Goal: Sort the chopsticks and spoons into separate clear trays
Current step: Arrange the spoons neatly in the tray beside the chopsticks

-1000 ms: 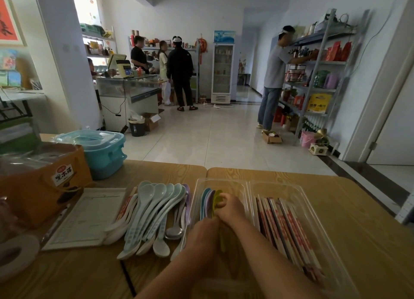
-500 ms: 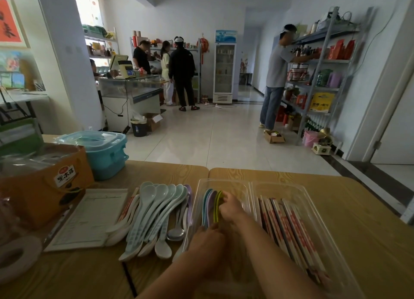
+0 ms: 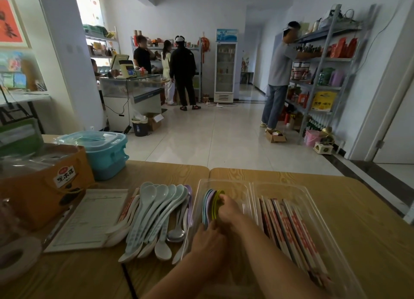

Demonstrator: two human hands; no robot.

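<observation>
Wooden table (image 3: pixel 369 231), two clear trays side by side at its near edge, touching. The left tray (image 3: pixel 235 183) holds a small set of coloured spoons (image 3: pixel 208 206), blue, lilac and yellow-green, standing on edge against its left wall. The right tray (image 3: pixel 291 186) holds the chopsticks (image 3: pixel 289 227) in red-and-white paper sleeves, laid lengthwise in a packed row.

Both your hands are inside the left tray. Your right hand (image 3: pixel 227 210) reaches to the far end of the set; its fingers are curled and pinch the bowl of the yellow-green spoon (image 3: pixel 216 200), the outermost of the set. Your left hand (image 3: pixel 208 239) sits nearer you; its fingers are curled round the handle ends of the coloured spoons and grip them. The light is dim there, so finger detail is poor.

Unsorted stock: a fanned pile of pale spoons (image 3: pixel 154 211) lies on the table just left of the left tray, bowls pointing away from you, with a metal spoon (image 3: pixel 175 236) among the handles.

A printed paper form (image 3: pixel 89 220) lies left of the pile, touching it; beyond it are an orange carton (image 3: pixel 44 186) and a teal lidded container (image 3: pixel 103 150); a roll of tape (image 3: pixel 15 256) sits at the near left corner.
</observation>
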